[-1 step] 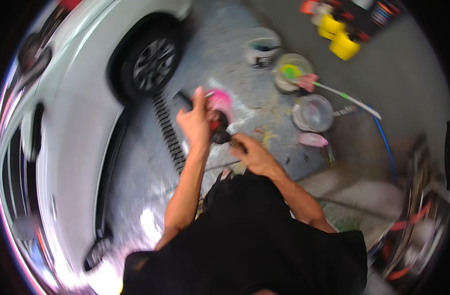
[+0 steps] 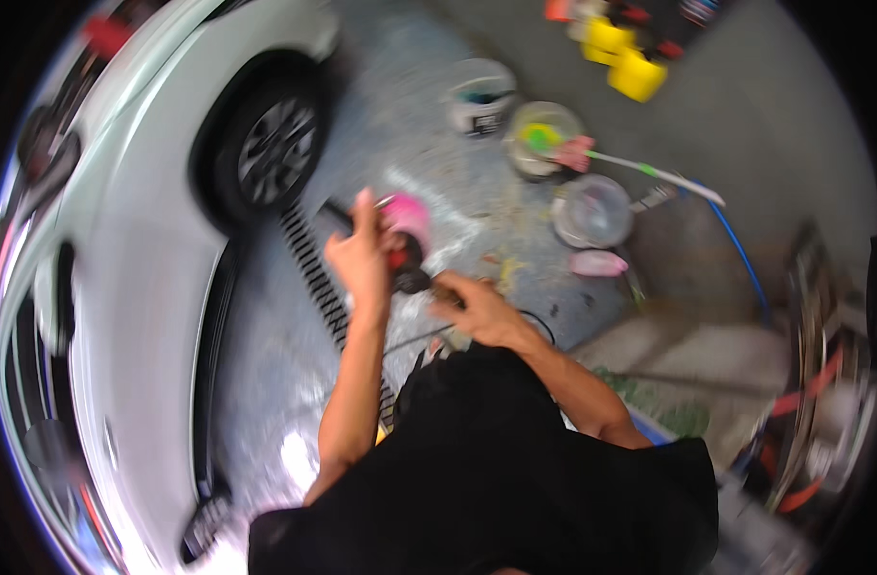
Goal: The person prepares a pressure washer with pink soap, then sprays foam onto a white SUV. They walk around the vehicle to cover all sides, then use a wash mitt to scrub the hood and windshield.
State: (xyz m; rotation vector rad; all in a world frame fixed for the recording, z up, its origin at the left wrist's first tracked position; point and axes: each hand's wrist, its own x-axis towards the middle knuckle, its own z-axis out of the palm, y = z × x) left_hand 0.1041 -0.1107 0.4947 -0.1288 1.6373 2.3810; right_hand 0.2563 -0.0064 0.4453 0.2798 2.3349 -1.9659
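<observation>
Held out over the floor is a blurred sprayer with a pink bottle (image 2: pixel 407 222) and a black and red head (image 2: pixel 409 270). My left hand (image 2: pixel 360 264) is closed around its head, the thumb side pointing away from me. A dark black end (image 2: pixel 335 213) sticks out to the left of that hand. My right hand (image 2: pixel 478 309) is curled, fingers together, around a small brownish piece (image 2: pixel 450 295) beside the sprayer's black near end. Blur hides whether this piece joins the sprayer.
A white car (image 2: pixel 141 278) with a dark wheel (image 2: pixel 277 149) stands at left, beside a floor grate (image 2: pixel 314 273). Several buckets, including a clear one (image 2: pixel 596 211), stand ahead to the right. Around them are a pink bottle (image 2: pixel 598 264), a white-handled brush (image 2: pixel 649 171) and a blue hose (image 2: pixel 740 249).
The view has shifted, so the buckets and brush appear farther left. Both hands and the sprayer also sit slightly farther left and lower; the grips look the same.
</observation>
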